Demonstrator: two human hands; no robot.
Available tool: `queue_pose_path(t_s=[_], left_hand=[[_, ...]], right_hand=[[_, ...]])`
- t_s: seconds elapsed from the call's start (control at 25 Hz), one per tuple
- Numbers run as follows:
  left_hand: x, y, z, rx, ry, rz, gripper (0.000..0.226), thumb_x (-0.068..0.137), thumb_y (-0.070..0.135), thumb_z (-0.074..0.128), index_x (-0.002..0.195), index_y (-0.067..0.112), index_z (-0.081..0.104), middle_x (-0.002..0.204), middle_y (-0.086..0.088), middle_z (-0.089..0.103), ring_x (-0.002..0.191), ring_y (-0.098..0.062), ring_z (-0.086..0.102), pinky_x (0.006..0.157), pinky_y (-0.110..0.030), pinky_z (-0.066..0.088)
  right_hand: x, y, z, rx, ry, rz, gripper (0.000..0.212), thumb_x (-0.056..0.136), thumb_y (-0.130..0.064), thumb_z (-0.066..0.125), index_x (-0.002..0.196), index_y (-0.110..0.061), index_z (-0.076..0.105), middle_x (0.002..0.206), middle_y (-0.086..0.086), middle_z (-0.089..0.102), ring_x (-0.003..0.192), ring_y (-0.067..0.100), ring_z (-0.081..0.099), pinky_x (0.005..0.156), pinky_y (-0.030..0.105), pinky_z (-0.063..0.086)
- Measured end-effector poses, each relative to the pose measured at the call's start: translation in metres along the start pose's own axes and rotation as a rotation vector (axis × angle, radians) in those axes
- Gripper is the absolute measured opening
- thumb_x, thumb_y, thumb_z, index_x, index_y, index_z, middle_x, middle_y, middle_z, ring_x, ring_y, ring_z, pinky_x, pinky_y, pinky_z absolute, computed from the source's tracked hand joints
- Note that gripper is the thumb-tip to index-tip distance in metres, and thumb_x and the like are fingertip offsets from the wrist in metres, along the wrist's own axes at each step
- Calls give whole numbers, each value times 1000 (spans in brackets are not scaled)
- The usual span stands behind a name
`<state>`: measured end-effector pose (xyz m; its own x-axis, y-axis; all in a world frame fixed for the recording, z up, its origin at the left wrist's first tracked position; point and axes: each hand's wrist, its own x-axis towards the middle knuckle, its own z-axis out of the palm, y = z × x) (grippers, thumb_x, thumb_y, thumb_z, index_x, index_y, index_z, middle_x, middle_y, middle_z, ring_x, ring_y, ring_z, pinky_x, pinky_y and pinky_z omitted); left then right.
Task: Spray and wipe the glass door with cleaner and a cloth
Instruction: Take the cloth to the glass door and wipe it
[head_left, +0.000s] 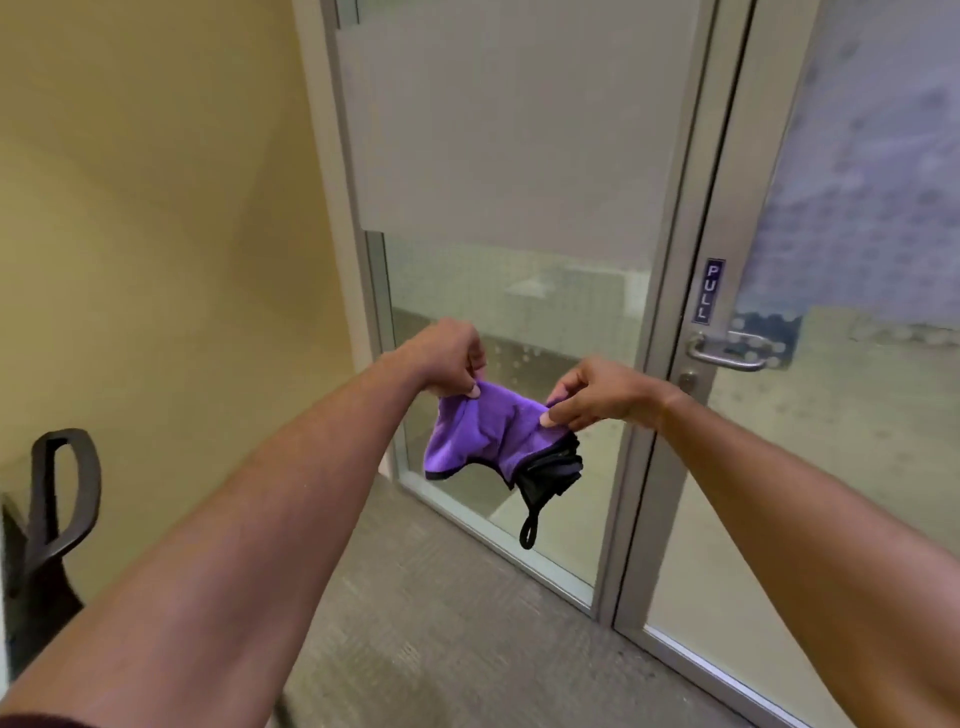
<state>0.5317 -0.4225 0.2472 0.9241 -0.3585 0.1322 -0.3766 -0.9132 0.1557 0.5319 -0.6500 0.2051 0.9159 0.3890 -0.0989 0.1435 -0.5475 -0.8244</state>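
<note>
A purple cloth (485, 434) with black trim and a black hanging loop droops between my two hands in front of the glass. My left hand (451, 358) pinches its upper left corner. My right hand (597, 392) pinches the upper right edge, where the cloth bunches into black folds. The glass door (862, 415) stands at the right, with spray droplets on its pane, a blue PULL sign (707, 291) and a metal lever handle (727, 351). No spray bottle is in view.
A fixed glass side panel (519, 208) with a frosted upper band sits left of the door, in an aluminium frame. A yellow wall (156, 208) runs along the left. A black chair armrest (60, 488) shows at the lower left. Grey carpet (441, 623) covers the floor.
</note>
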Motion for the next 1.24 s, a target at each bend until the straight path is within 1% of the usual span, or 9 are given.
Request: queue_pose_path(t_s=[0.12, 0.24, 0.4, 0.56, 0.8, 0.88, 0.96, 1.08, 1.24], left_hand=[[45, 57, -3, 50, 2, 184, 20, 69, 11, 80, 87, 7, 74, 85, -11, 74, 82, -26, 68, 72, -30, 51], [85, 106, -2, 106, -5, 354, 18, 69, 10, 79, 86, 7, 74, 82, -10, 73, 78, -25, 66, 64, -24, 43], [132, 163, -2, 128, 57, 571, 19, 70, 5, 74, 88, 11, 75, 83, -7, 75, 79, -23, 68, 65, -24, 46], [184, 209, -5, 182, 107, 804, 16, 73, 6, 68, 87, 12, 73, 84, -8, 73, 80, -25, 67, 69, -35, 50], [269, 241, -16, 45, 212, 1057, 14, 77, 2, 67, 86, 9, 73, 93, -10, 68, 88, -28, 63, 74, -36, 47], [291, 247, -15, -67, 264, 1097, 18, 78, 5, 68, 94, 11, 73, 100, -10, 62, 92, -26, 60, 78, -39, 47], [309, 255, -10, -149, 349, 1109, 29, 78, 12, 70, 106, 10, 67, 105, -12, 55, 98, -25, 53, 81, -37, 45], [333, 263, -8, -255, 498, 1071, 51, 70, 28, 79, 111, 8, 57, 108, -12, 50, 103, -28, 48, 90, -39, 42], [358, 273, 3, -332, 561, 998, 69, 61, 46, 83, 114, 12, 55, 112, -10, 50, 104, -28, 48, 92, -42, 43]], right_hand=[[-21, 20, -50, 117, 83, 36, 18, 92, -9, 64, 98, 7, 69, 81, 16, 67, 72, 22, 64, 67, 27, 59], [-30, 37, -90, 29, 268, -18, 21, 91, -1, 64, 109, 8, 65, 87, 19, 68, 72, 20, 63, 66, 27, 58], [-34, 61, -135, -38, 337, -33, 35, 87, 7, 64, 118, -8, 63, 89, 16, 62, 77, 21, 59, 71, 39, 52], [-35, 75, -183, -158, 417, -89, 43, 80, 11, 63, 90, -30, 61, 82, 2, 55, 66, 14, 53, 53, 17, 46], [-26, 76, -259, -326, 581, -53, 30, 79, 6, 69, 92, -21, 64, 93, -3, 67, 87, 16, 61, 67, 6, 47], [-21, 78, -277, -326, 644, -63, 36, 79, 8, 68, 99, -21, 63, 98, -7, 64, 92, 10, 59, 68, 6, 48], [-15, 81, -291, -312, 704, -101, 41, 80, 9, 67, 113, -15, 61, 107, 0, 64, 95, 13, 59, 72, 16, 53], [-9, 90, -306, -314, 736, -156, 54, 79, 10, 66, 123, -20, 59, 117, 6, 65, 100, 16, 61, 76, 27, 56], [-11, 108, -323, -266, 763, -118, 65, 80, 2, 70, 134, -29, 55, 118, -4, 63, 105, 12, 60, 71, 17, 54]])
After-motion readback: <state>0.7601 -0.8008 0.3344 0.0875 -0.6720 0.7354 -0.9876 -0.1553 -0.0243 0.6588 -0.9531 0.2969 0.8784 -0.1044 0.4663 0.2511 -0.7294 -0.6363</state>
